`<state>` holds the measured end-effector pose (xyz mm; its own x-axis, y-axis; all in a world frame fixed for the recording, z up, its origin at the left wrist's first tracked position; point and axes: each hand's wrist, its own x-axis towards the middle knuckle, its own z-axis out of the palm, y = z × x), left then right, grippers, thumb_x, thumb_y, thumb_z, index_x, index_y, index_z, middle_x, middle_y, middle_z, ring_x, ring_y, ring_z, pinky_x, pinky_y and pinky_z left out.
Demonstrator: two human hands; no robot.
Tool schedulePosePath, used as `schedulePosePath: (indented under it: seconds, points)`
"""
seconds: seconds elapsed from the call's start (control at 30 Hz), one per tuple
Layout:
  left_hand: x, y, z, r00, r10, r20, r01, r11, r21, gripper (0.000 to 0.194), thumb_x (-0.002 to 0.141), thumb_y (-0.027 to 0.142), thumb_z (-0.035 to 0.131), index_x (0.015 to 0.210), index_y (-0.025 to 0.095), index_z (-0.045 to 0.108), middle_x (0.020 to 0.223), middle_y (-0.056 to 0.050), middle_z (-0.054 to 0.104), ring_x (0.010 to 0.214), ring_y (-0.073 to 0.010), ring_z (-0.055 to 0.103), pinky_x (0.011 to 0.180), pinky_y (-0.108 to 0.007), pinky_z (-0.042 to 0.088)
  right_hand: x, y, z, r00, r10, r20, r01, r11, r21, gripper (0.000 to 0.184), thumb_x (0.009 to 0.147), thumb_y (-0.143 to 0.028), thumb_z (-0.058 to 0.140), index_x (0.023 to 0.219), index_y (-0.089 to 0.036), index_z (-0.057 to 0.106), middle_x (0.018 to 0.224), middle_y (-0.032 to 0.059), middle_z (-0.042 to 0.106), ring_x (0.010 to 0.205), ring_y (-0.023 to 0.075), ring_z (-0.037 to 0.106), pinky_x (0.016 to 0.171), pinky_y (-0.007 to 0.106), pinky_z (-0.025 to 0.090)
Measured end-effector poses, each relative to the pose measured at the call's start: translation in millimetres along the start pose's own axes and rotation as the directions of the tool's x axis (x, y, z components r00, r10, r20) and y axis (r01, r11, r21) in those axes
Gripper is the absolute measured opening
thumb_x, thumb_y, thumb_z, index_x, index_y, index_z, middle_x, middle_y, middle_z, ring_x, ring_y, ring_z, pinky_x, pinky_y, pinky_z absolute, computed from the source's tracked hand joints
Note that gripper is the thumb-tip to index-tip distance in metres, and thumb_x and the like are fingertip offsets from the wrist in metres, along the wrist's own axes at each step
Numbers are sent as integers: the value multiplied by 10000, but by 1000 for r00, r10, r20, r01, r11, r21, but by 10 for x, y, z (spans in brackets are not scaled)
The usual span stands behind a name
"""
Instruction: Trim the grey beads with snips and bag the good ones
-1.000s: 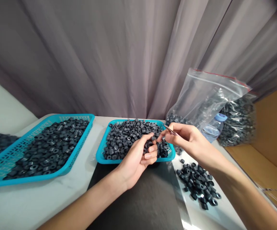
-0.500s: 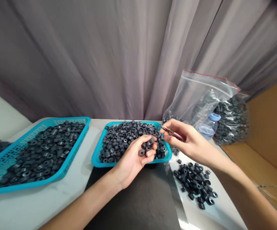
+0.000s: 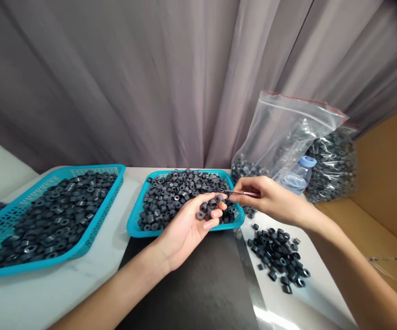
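My left hand point(image 3: 188, 224), palm up with curled fingers, cups several small black ring-shaped spacers point(image 3: 201, 214) over the front of the middle basket. One spacer sits up between thumb and fingertips. My right hand point(image 3: 260, 195) pinches slim pointed tweezers point(image 3: 243, 193), whose tips reach left to the spacers at my left fingertips. Whether the tips touch a spacer I cannot tell. Below and behind my hands, the turquoise basket point(image 3: 134, 225) holds a heap of the same black spacers point(image 3: 171, 195).
A larger turquoise basket point(image 3: 81, 250) of spacers stands left. Loose spacers point(image 3: 281, 256) lie in a pile at right. Behind them are a clear zip bag point(image 3: 281, 123), a water bottle point(image 3: 298, 176), a full bag point(image 3: 334, 167) and a cardboard box point(image 3: 387, 178). A dark mat point(image 3: 191, 288) lies in front.
The tweezers have come down and levelled out, with their tips now at the spacers in my left hand. My left fingers have opened slightly. The whole view has shifted a little.
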<state>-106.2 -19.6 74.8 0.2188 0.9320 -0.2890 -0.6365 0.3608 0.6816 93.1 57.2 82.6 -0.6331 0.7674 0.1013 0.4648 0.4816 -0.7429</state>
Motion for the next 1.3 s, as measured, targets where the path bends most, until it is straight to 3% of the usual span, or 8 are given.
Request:
schedulePosePath:
  seconds: [0.17, 0.33, 0.57, 0.7, 0.8, 1.03, 1.2, 1.3]
  points:
    - [9, 43, 12, 999, 42, -8, -42, 999, 14, 165, 922, 130, 554, 855, 50, 682, 829, -73, 575, 611, -58, 492, 466, -129, 431, 79, 193, 6, 984, 11, 179, -2, 999, -48, 320, 898, -487, 620, 838, -183, 701, 668, -13, 569, 593, 112, 441, 552, 239, 346]
    - [16, 161, -6, 989, 133, -71, -135, 991, -19, 162, 902, 117, 550, 762, 82, 624, 808, -61, 562, 574, -49, 447, 456, -136, 404, 126, 274, 79, 967, -56, 249, 102, 979, -177, 191, 906, -392, 627, 929, -218, 702, 897, -4, 708, 794, 145, 614, 711, 240, 435]
    - [13, 87, -40, 976, 218, -18, -211, 962, 174, 24, 856, 147, 643, 858, 125, 652, 859, -55, 602, 683, -72, 485, 546, -137, 407, 85, 183, 153, 982, 37, 188, 36, 927, -374, 247, 843, -473, 697, 942, -248, 723, 879, 14, 722, 851, 210, 653, 759, 282, 397]
    - [22, 50, -61, 966, 256, 45, -256, 903, 344, 98, 883, 195, 633, 964, 156, 673, 897, -42, 606, 778, -91, 501, 673, -161, 435, 79, 118, 205, 982, 70, 178, 12, 904, -427, 191, 850, -417, 693, 929, -247, 726, 888, 29, 728, 867, 229, 659, 747, 284, 385]
    - [21, 52, -62, 971, 233, 56, -236, 889, 392, 144, 885, 220, 637, 1007, 159, 682, 909, -37, 586, 804, -99, 489, 674, -172, 411, 88, 82, 221, 982, 71, 173, 13, 898, -440, 131, 861, -341, 673, 932, -243, 725, 901, 33, 729, 867, 221, 656, 741, 278, 374]
    - [14, 51, -59, 977, 192, 90, -212, 885, 414, 170, 869, 239, 678, 1016, 158, 706, 840, -1, 481, 753, -91, 397, 594, -179, 325, 102, 136, 125, 988, 48, 149, 12, 925, -379, 197, 920, -416, 600, 901, -246, 698, 796, -14, 674, 722, 137, 580, 669, 231, 355]
    - [27, 46, -106, 979, 182, 95, -205, 896, 394, 191, 870, 238, 684, 1041, 158, 714, 821, 6, 463, 751, -86, 389, 601, -174, 320, 100, 202, 52, 991, 19, 129, 1, 988, -152, 362, 920, -529, 577, 876, -185, 682, 671, -21, 536, 615, 110, 435, 583, 228, 325]
    - [44, 20, -118, 979, 187, 83, -205, 902, 381, 178, 868, 214, 677, 1031, 154, 715, 822, 3, 483, 759, -86, 416, 607, -177, 330, 94, 201, 13, 992, -16, 122, 18, 1000, -19, 400, 899, -567, 596, 869, -177, 679, 698, -18, 533, 619, 107, 411, 580, 237, 332]
